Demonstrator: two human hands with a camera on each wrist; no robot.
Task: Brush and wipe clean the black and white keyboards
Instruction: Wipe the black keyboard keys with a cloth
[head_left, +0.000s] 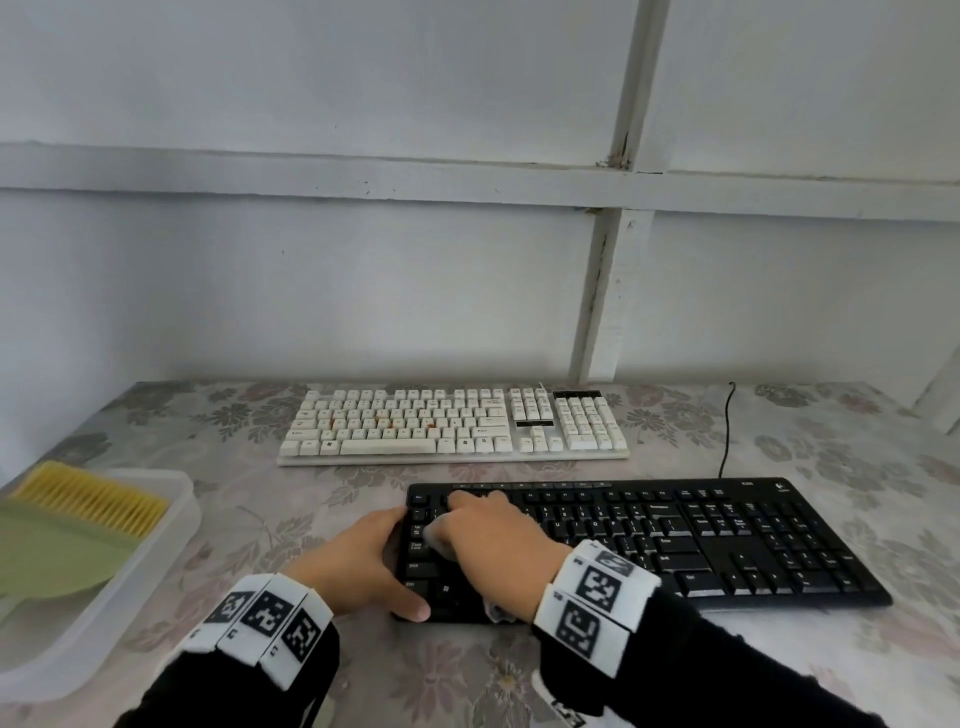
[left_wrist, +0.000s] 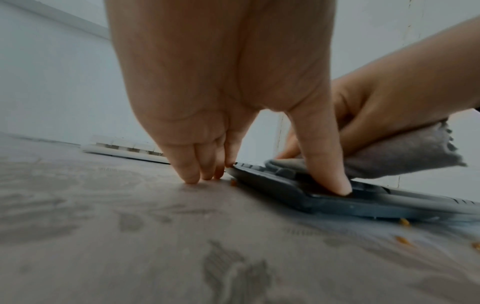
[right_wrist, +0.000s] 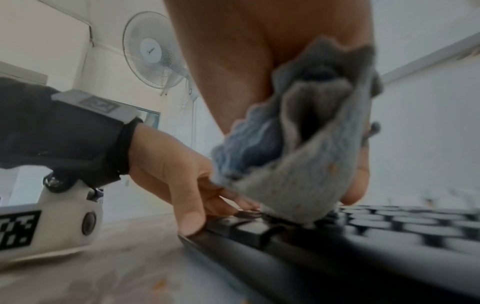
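Right now the right hand (head_left: 488, 535) is bunched around a grey cloth (right_wrist: 306, 164), pressing it on the black keyboard (head_left: 675, 540) at lower centre of the head view. The left hand (head_left: 363, 561), fingers fairly straight and holding nothing, braces that keyboard's left end, thumb on its corner. Likely risks: the keyboard sliding if the brace eases, or orange crumbs (left_wrist: 403, 222) on the bench (head_left: 249, 499) being dragged back onto keys. Two keyboards, counting the white keyboard (head_left: 452, 423) above; one brush (head_left: 88, 501) in one tray (head_left: 171, 525), left.
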